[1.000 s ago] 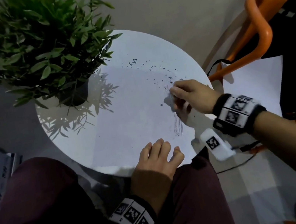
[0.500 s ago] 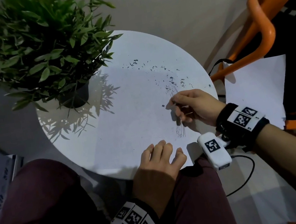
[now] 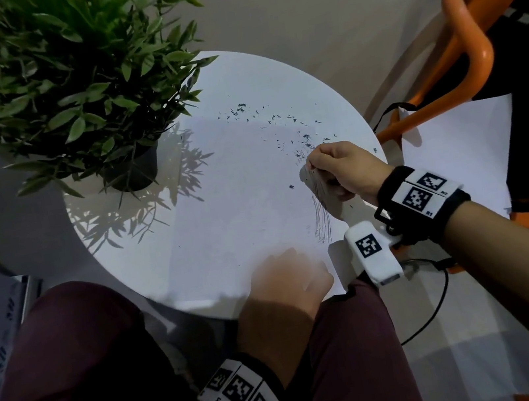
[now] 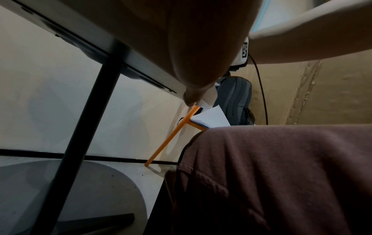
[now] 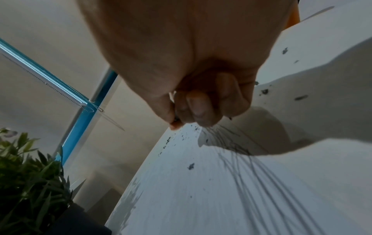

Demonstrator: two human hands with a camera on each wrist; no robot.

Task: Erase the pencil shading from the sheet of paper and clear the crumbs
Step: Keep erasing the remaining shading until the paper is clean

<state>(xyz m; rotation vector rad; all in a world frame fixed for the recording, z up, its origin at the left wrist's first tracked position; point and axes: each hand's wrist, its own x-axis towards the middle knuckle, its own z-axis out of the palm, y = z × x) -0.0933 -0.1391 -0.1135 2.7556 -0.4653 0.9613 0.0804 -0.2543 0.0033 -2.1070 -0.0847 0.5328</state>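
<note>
A white sheet of paper (image 3: 229,206) lies on the round white table (image 3: 270,71). Long pencil strokes of shading (image 3: 322,225) run near its right edge, also visible in the right wrist view (image 5: 251,174). Dark eraser crumbs (image 3: 294,136) are scattered beyond the strokes, some close up (image 5: 190,166). My right hand (image 3: 317,171) grips a small pale eraser (image 3: 304,175) and holds it on the top of the shading; its fingers are curled tight (image 5: 187,111). My left hand (image 3: 289,276) looks blurred and rests on the sheet's near edge. Its fingers are hidden in the left wrist view (image 4: 191,63).
A potted plant (image 3: 66,93) in a dark pot (image 3: 134,172) fills the table's left side. An orange chair (image 3: 468,29) with loose white sheets (image 3: 462,148) stands right of the table. A cable (image 3: 439,304) hangs below my right wrist. My knees are under the near edge.
My right hand slid toward me along the strokes, then back away to their far end. The left hand stays at the sheet's near edge and now looks blurred.
</note>
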